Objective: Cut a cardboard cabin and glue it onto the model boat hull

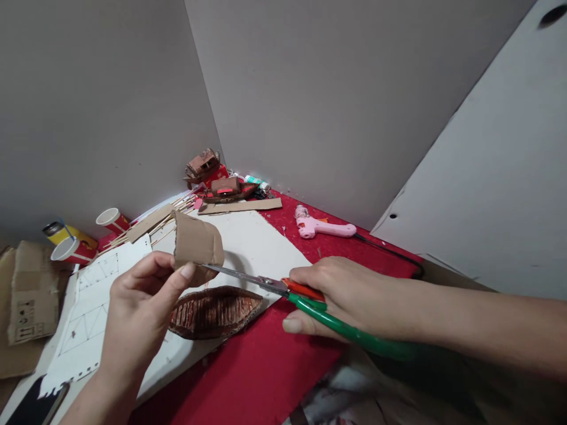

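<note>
My left hand (144,304) pinches a curved piece of brown cardboard (197,239) between thumb and fingers, holding it up over the white board. In my right hand (332,292) is a pair of scissors (349,330) with green and orange handles. Their blades point left and touch the cardboard's lower edge near my left thumb; whether they are parted is hard to tell. Beneath the cardboard, a brown boat-shaped hull (217,313) with a ribbed inside lies on the white board (248,236).
A pink glue gun (325,227) with a black cord rests on the red cloth (248,378). Small model boats (228,189), sticks and cardboard strips (248,205) are at the back. Paper cups (73,251), drawn paper (88,313) and folded cardboard (35,289) are at left.
</note>
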Tool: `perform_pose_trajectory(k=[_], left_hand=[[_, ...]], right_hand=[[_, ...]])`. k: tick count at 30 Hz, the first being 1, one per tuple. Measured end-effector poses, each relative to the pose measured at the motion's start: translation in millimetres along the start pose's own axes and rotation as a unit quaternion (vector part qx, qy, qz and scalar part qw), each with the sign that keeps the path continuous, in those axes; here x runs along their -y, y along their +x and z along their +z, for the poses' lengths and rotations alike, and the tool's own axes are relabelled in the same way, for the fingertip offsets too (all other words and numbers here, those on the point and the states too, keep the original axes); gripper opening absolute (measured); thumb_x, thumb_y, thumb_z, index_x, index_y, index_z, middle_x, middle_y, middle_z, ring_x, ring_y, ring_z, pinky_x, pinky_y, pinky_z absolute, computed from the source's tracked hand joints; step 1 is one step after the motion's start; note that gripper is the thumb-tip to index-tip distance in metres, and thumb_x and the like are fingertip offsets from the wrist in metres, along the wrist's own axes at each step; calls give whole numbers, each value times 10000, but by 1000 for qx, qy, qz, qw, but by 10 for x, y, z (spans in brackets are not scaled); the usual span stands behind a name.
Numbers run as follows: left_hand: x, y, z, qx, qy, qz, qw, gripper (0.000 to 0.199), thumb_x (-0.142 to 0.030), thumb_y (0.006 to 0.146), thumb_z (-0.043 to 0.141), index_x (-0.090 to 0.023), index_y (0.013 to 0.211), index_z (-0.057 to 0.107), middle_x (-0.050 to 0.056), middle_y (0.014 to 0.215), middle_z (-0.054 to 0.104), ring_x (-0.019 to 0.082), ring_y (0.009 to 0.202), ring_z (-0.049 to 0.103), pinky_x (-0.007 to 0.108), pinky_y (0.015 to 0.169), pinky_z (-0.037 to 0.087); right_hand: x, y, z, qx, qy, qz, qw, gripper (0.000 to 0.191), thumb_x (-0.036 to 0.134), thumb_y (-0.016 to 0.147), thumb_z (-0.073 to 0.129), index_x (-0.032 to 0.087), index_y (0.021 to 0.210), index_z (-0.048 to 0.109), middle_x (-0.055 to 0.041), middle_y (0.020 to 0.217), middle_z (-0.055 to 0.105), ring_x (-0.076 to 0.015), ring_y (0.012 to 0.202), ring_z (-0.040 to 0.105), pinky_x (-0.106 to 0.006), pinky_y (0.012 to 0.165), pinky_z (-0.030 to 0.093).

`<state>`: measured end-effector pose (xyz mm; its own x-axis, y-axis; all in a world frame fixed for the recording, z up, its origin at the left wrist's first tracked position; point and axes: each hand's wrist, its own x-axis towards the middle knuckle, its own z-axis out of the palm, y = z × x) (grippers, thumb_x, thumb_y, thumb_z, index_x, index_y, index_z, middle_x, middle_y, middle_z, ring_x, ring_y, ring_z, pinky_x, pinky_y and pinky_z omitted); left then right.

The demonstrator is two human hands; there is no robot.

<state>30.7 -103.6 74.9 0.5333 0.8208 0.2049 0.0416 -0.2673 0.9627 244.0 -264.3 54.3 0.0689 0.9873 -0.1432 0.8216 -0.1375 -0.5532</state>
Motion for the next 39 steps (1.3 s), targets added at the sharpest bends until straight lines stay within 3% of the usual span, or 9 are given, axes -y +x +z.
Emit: perform_pose_trajectory(k=[6, 12, 16, 20, 26, 33, 39], left_hand=[[62, -8, 33, -8, 25, 8, 1000, 217, -314, 779, 809, -199, 776, 625, -26, 731, 725, 161, 721, 725, 213, 635, 564], [45, -16, 16, -6, -19, 0, 1000, 190, -284, 781, 813, -199, 775, 642, -45, 718, 694, 109, 691, 670, 181, 652, 546], [5, -16, -5, 26, -61, 4, 998, 153, -255, 785, 808, -196, 781, 667, -30, 719, 698, 123, 708, 681, 204, 684, 561], [-5, -4, -46, 50, -74, -3, 996, 161, -260, 768, 822, -190, 822, 688, -13, 762, 718, 126, 714, 685, 202, 676, 555], [-38, -52, -17, 43, -70, 22, 996, 162, -250, 775, 814, -185, 787, 666, -33, 703, 687, 91, 651, 635, 167, 633, 518], [-70, -93, 64, 43, -84, 6, 996, 232, -266, 753, 823, -164, 741, 616, -38, 652, 641, 77, 604, 579, 158, 580, 479], [14, -84, 140, 53, -131, -29, 990, 268, -294, 748, 824, -169, 728, 588, -6, 688, 697, 141, 653, 676, 255, 642, 560]], right_hand=[[-31, -6, 27, 12, 11, 11, 1000, 575, 787, 811, 452, 229, 672, 425, 4, 577, 471, -129, 497, 364, -268, 494, 254], [-87, -6, 61, -7, 46, -5, 999, 592, 810, 780, 443, 238, 640, 384, 25, 534, 395, -124, 485, 318, -277, 491, 240], [-94, -28, 77, -30, 36, -13, 999, 586, 807, 787, 429, 243, 640, 369, 37, 526, 361, -124, 483, 301, -286, 500, 244], [-60, -85, 45, 1, 51, -5, 999, 597, 816, 776, 458, 236, 645, 399, 26, 549, 419, -126, 491, 359, -269, 487, 270], [60, -231, -126, 41, 12, -43, 998, 548, 739, 886, 382, 213, 756, 465, -23, 680, 544, -151, 583, 447, -288, 579, 358], [-61, -254, -151, 83, 88, -63, 991, 570, 741, 895, 402, 194, 774, 508, 2, 705, 498, -136, 606, 426, -253, 535, 345], [-56, -163, -36, 22, -22, -41, 999, 529, 682, 919, 415, 189, 797, 562, -47, 715, 584, -186, 642, 511, -303, 609, 375]])
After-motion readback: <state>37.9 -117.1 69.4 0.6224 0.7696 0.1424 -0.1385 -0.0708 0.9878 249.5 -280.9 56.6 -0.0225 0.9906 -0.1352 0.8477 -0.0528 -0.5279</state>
